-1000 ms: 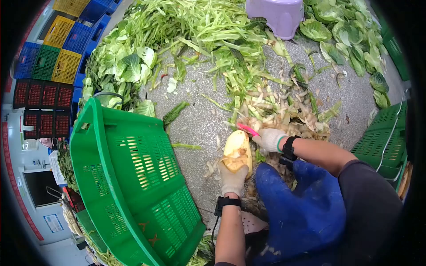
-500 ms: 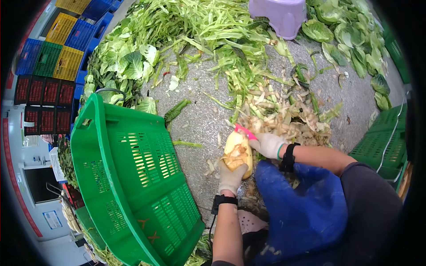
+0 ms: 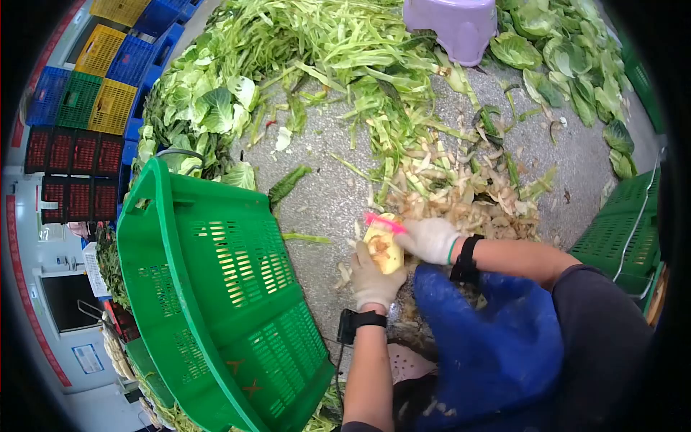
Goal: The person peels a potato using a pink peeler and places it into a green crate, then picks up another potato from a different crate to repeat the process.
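The left hand [image 3: 376, 277], in a pale glove, is grasping the lower left part of a pale yellow vegetable [image 3: 386, 248], its fingers wrapping along the near end and left side. The right hand [image 3: 430, 240], also gloved, is clenching a pink peeler [image 3: 386, 223], whose head is lying across the far part of the vegetable. The vegetable is sitting between the two hands, above the speckled floor [image 3: 309, 205], just right of the green basket [image 3: 180, 288].

Its long axis is running roughly near to far, the far end leaning slightly left, while the peeler is pointing left from the right hand, crossing that axis. From the right hand, the vegetable is lying directly to the left; from the left hand, it is extending far and slightly right. The left hand is the nearer one to its near end, and the right hand is closing in on its right side, with the peeler bridging to the far end.

Beyond the hands, brownish peelings [image 3: 468, 201] are spreading over the floor, with green strips [image 3: 338, 43] heaping farther off and a purple stool [image 3: 457, 29] standing at the far side. A blue apron [image 3: 489, 338] is covering the person's lap, just near of the right hand.
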Tool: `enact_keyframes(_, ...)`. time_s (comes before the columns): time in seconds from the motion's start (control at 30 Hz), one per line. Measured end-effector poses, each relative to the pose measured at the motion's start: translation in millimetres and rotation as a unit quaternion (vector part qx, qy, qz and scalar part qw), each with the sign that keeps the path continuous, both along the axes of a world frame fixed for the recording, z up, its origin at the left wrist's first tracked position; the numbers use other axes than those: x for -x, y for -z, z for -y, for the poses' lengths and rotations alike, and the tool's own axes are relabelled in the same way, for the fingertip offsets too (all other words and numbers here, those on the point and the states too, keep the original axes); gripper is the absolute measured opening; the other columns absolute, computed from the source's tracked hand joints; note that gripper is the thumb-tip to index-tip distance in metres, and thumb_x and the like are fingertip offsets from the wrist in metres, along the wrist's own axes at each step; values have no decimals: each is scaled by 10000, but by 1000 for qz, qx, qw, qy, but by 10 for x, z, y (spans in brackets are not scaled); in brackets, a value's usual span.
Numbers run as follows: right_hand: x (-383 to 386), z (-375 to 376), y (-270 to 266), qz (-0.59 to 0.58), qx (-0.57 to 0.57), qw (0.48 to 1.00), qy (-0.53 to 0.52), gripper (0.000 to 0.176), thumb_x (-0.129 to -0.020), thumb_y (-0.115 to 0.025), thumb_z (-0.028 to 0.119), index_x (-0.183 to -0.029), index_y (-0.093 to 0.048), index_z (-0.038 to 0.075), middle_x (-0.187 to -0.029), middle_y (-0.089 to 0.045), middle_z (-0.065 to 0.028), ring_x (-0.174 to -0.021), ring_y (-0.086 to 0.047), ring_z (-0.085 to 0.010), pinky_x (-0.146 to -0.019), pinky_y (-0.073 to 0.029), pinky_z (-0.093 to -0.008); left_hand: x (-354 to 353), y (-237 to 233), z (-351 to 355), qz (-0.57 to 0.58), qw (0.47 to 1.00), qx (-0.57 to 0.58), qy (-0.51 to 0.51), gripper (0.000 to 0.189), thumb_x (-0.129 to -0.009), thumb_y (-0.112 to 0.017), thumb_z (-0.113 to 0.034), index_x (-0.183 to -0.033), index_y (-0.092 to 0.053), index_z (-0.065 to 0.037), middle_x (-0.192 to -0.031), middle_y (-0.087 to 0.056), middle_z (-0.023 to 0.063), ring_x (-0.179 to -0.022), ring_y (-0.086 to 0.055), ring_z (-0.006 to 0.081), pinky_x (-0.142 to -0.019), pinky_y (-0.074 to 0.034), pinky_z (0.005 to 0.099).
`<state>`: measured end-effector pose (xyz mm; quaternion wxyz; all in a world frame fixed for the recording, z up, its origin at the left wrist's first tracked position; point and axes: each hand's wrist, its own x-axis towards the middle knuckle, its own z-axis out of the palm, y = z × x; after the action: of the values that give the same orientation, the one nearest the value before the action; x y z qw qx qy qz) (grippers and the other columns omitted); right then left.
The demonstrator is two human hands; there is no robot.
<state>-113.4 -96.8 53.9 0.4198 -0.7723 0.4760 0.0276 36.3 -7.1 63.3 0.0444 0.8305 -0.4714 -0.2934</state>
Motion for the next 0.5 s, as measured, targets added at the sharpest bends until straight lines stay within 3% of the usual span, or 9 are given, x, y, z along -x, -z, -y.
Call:
enact_keyframes(0.03, -11, -72, -10, -18, 30, 998, -43, 416, -951, -415, 402, -997, -621, 44, -842, -672, -225, -811, -671, -373, -699, -523, -490, -6, 33, -33, -4, 1000, -6, 1, 1068, -600, -813, -332, -1446, -238, -24, -1346, -413, 270, -1233, -442, 411, -1056, -380, 445)
enact_keyframes(0.1, 64, 58, 136, -54, -28, 998, 18, 395, -951, -435, 396, -1052, -616, 59, -826, -675, -208, -802, -671, -373, -676, -528, -484, -72, 86, -34, -27, 1000, -2, 11, 1058, -600, -806, -303, -1444, -241, -8, -1317, -445, 262, -1239, -455, 380, -1057, -382, 417)
enact_keyframes(0.13, 168, 196, 140, -66, -3, 996, -67, 420, -953, -426, 403, -1123, -596, 59, -844, -683, -204, -776, -675, -370, -685, -538, -470, -129, 61, -23, -109, 994, -22, -22, 1070, -591, -804, -317, -1444, -243, 3, -1303, -471, 237, -1223, -472, 342, -1050, -387, 390)
enact_keyframes(0.17, 157, 261, 145, -104, -55, 993, 11, 412, -955, -425, 389, -1166, -585, 73, -862, -685, -196, -783, -677, -360, -673, -540, -465, -169, 29, -29, -107, 994, -21, -20, 1070, -591, -804, -317, -1444, -243, 3, -1303, -471, 237, -1223, -472, 342, -1050, -387, 390)
enact_keyframes(0.23, 173, 93, -116, -49, -18, 999, 12, 419, -962, -411, 404, -1096, -615, 64, -888, -683, -207, -810, -675, -363, -698, -534, -467, -195, 4, -10, -233, 972, 5, -42, 1070, -579, -814, -317, -1433, -258, 7, -1261, -511, 201, -1197, -484, 314, -1040, -393, 380)
enact_keyframes(0.27, 100, 49, -81, -61, -58, 995, -51, 429, -967, -406, 418, -1035, -630, 59, -882, -681, -210, -821, -670, -374, -739, -524, -475, -215, 30, -31, -238, 970, 1, -44, 1070, -579, -814, -317, -1433, -258, 7, -1261, -511, 201, -1197, -484, 314, -1040, -393, 380)
enact_keyframes(0.3, 90, -97, -73, -29, -10, 999, -29, 461, -963, -397, 434, -999, -626, 35, -890, -679, -229, -815, -670, -383, -775, -516, -478, -247, 80, -22, -233, 971, -14, -45, 1055, -583, -814, -300, -1429, -264, 7, -1239, -530, 192, -1171, -503, 308, -1025, -407, 379)
enact_keyframes(0.47, 165, 236, 275, -44, -104, 992, 56, 514, -951, -397, 448, -990, -653, 4, -909, -676, -243, -867, -660, -401, -791, -501, -471, -412, 224, -37, -182, 983, 14, 8, 997, -600, -813, -235, -1415, -291, 2, -1206, -563, 169, -1082, -562, 281, -965, -456, 367)
enact_keyframes(0.5, 125, 183, 308, -44, -103, 992, 54, 514, -951, -397, 448, -990, -653, 4, -909, -676, -243, -867, -660, -401, -791, -501, -471, -457, 253, -34, -275, 961, 5, -22, 998, -599, -815, -240, -1417, -298, 2, -1225, -556, 168, -1084, -564, 277, -963, -459, 364)
